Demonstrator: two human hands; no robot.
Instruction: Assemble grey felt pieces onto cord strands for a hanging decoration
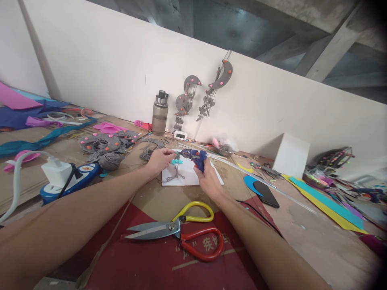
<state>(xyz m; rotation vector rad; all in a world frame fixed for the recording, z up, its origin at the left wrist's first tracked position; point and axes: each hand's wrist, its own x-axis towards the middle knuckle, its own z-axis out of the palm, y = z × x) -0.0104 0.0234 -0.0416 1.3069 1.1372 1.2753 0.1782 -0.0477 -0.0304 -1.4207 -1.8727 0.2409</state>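
Head view: right hand [208,177] grips blue plastic glue gun [195,156], left hand [160,159] pinches grey string [175,175].

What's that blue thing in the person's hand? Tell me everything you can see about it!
It is a small glue gun with a dark blue plastic-looking body. The right hand grips its handle from below, and the gun lies almost level, nozzle pointing left toward the left hand, which pinches a small piece at the tip. It hangs just above a white sheet on the cardboard-covered table. A clear glue stick seems to stick out behind.
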